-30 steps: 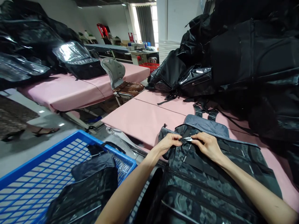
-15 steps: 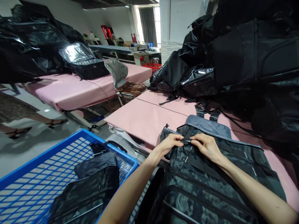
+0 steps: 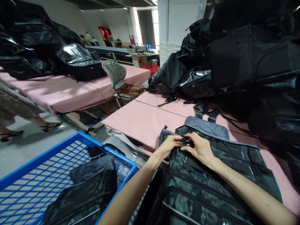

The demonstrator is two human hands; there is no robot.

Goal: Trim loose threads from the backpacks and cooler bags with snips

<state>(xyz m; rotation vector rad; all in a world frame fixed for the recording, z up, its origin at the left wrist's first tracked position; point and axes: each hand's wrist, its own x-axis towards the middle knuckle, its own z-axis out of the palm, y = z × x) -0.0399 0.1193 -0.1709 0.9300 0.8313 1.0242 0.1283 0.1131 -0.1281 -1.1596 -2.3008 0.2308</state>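
Note:
A dark camouflage backpack lies flat on the pink table in front of me, its grey top edge pointing away. Both hands meet near that top edge. My left hand pinches the fabric with closed fingers. My right hand is closed too, thumb and fingers pressed on a small black strap piece between the two hands. Whether anything else sits inside the right hand is hidden.
A blue mesh crate at lower left holds a dark bag. Black backpacks are heaped at the right and back of the table. A second pink table carries wrapped bags; a grey chair stands between. Another person's legs are at left.
My hands have drawn closer together over the strap piece. The small silver tip seen between them a second ago no longer shows. The person at left has stepped further into view.

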